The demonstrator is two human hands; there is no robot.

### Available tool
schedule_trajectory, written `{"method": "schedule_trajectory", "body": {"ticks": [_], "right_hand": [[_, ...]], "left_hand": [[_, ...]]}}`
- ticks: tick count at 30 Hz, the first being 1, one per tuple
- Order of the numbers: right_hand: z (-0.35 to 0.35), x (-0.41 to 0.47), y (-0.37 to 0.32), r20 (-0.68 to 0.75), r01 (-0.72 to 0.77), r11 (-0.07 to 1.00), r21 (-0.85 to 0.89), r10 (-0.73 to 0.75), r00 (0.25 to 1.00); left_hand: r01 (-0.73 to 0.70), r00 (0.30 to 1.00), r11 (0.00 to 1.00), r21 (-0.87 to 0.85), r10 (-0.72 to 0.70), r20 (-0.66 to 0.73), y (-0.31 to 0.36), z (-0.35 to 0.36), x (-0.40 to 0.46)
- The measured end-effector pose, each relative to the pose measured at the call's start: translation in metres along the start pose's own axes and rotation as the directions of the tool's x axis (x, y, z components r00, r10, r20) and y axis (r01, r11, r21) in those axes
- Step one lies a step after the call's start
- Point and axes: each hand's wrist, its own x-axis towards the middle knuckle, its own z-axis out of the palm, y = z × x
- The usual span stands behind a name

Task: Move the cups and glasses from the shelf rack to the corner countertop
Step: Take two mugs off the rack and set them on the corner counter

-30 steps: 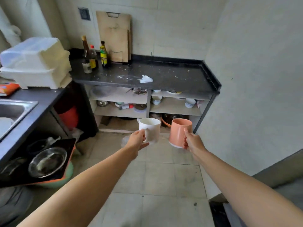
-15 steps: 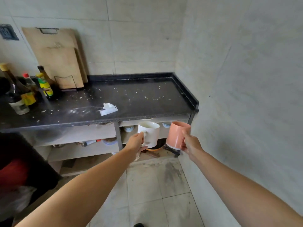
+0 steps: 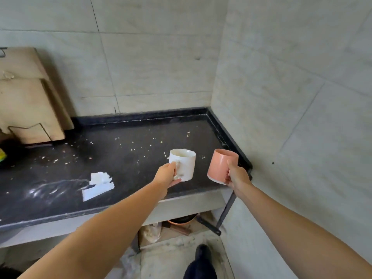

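My left hand (image 3: 167, 175) grips a white mug (image 3: 183, 164) by its handle, upright, held over the front right part of the black corner countertop (image 3: 124, 158). A pink mug (image 3: 221, 167), tilted a little to the left, is held in my right hand (image 3: 237, 176), just above the countertop's front right corner. Whether the white mug touches the surface I cannot tell. The two mugs are apart, side by side.
A crumpled white tissue (image 3: 98, 185) lies on the countertop left of the mugs, among scattered crumbs. Wooden cutting boards (image 3: 28, 97) lean on the back wall at left. Tiled walls close the corner behind and to the right. Below, an orange bowl (image 3: 182, 220) sits on a low shelf.
I have come closer to the countertop. Both mugs have risen from below its front edge to above its right end, and the shelves beneath have mostly dropped out of view.
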Motion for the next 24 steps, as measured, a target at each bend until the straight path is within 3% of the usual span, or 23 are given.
{"method": "schedule_trajectory", "body": {"ticks": [9,14,24], "right_hand": [[0.056,0.191,-0.108,0.111,-0.045,0.988,-0.151,0.062,0.992],[0.097,0.265,-0.137,0.109,0.011,0.978,-0.21,0.012,0.994],[0.17,0.372,-0.156,0.056,0.141,0.941,-0.308,-0.13,0.99]], "left_hand": [[0.088,0.991,0.995,-0.05,-0.092,-0.096,0.081,0.078,0.181],[0.142,0.979,0.985,-0.102,-0.154,-0.131,0.106,0.104,0.264],[0.021,0.984,0.999,-0.048,-0.029,-0.178,0.132,0.131,0.397]]}}
